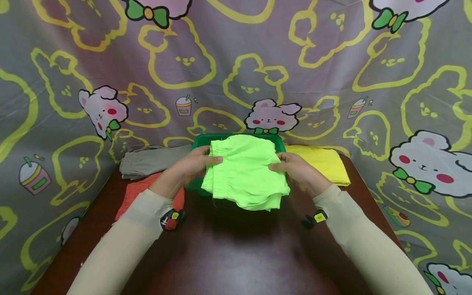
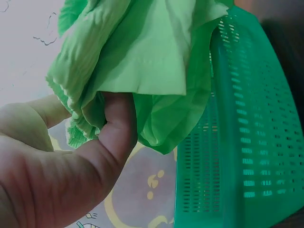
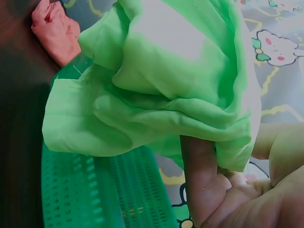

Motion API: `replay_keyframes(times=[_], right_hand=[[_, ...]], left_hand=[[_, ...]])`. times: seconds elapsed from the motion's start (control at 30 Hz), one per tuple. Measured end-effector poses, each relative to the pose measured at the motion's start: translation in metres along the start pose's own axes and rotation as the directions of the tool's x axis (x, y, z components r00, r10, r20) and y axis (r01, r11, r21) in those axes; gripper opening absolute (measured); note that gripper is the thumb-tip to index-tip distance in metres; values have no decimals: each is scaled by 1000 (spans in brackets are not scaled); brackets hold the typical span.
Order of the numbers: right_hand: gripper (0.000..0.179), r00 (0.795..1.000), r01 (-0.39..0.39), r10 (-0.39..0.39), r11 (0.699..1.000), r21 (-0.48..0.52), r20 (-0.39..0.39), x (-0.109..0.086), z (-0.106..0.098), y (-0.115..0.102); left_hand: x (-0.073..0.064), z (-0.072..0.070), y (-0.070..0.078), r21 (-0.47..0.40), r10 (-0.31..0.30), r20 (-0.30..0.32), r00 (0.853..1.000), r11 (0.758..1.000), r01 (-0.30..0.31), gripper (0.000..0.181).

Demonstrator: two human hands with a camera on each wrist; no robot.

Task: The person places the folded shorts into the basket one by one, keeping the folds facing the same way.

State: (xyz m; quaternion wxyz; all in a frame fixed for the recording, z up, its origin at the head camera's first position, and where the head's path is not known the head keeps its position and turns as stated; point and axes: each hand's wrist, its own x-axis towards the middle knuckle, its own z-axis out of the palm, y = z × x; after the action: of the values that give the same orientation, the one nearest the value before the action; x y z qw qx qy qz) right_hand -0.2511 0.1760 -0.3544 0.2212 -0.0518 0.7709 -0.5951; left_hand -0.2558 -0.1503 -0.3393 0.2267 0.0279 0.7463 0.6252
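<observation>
Neon green shorts (image 1: 245, 170), folded into a bundle with a gathered elastic waistband at the left, are held up in the air between both hands. My left hand (image 1: 191, 166) pinches the waistband side, thumb in front and fingers behind. On the opposite edge my right hand (image 1: 298, 170) pinches the cloth the same way. Behind and below the shorts stands a green plastic basket (image 1: 200, 141) with slotted walls, seen at the side in the left wrist view (image 2: 266, 142). The shorts cover most of the basket in the head view, so its inside is hidden there.
Folded grey clothing (image 1: 155, 159) lies left of the basket, with an orange-red garment (image 1: 138, 192) in front of it, partly behind my left arm. Folded yellow clothing (image 1: 321, 162) lies to the right. A patterned cloth (image 1: 228, 78) hangs around the dark brown table (image 1: 243, 262).
</observation>
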Motion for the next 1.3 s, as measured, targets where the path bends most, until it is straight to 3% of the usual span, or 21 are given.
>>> replay_keyframes(times=[0.2, 0.5, 0.6, 0.87, 1.17, 1.3], right_hand=[[37, 1000, -21, 20, 997, 78, 12, 13, -4, -5], [36, 999, -40, 39, 991, 124, 18, 31, -7, -14], [38, 999, -48, 45, 992, 115, 27, 36, -8, -18], [39, 998, -64, 65, 996, 68, -7, 55, -11, -20], [31, 996, -71, 70, 997, -21, -55, 76, -11, -9], [31, 994, -77, 75, 997, -17, -78, 83, -8, -4]], left_hand=[[11, -2, 6, -39, -3, -13, 1000, 999, 3, 81], [23, -6, 11, 28, -49, -69, 996, 998, 51, 87], [28, -9, 12, 56, -60, -92, 994, 996, 66, 89], [43, -14, 13, 5, -47, -111, 993, 999, 48, 84], [63, -18, -1, -2, -53, -153, 987, 999, 53, 86], [73, -19, -11, -67, -41, -143, 989, 997, 32, 84]])
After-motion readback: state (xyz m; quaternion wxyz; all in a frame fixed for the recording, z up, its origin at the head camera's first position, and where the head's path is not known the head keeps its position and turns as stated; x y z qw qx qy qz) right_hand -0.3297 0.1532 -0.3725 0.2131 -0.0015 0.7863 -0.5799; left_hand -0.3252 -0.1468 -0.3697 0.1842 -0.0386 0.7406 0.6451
